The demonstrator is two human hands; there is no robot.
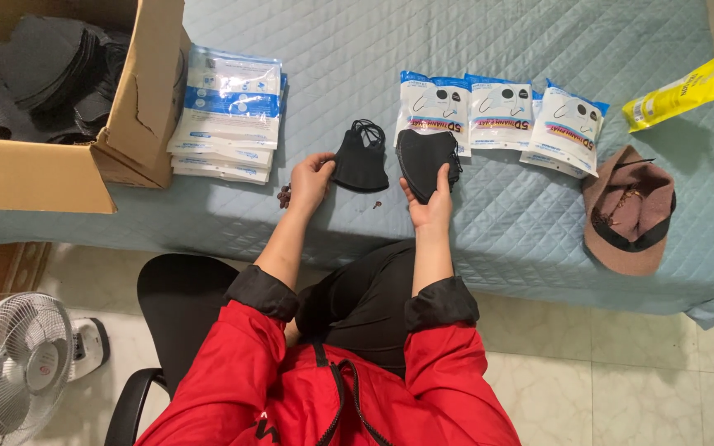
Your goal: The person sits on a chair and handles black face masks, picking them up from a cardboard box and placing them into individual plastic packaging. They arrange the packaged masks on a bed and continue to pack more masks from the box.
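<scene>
My left hand [311, 178] grips a black folded face mask [360, 158] by its left edge, just above the quilted blue bed cover [357, 58]. Its ear loops bunch at the top. My right hand [430, 205] holds a small stack of black masks [426, 158] from below, thumb on the front. The two hands are about a hand's width apart. Behind the right hand lie three white and blue mask pouches [499, 112] in a row.
An open cardboard box [43, 173] of black masks stands at far left, a stack of flat pouches [229, 116] beside it. A brown cap [628, 211] and a yellow packet [687, 87] lie at right. A white fan [14, 363] stands on the floor.
</scene>
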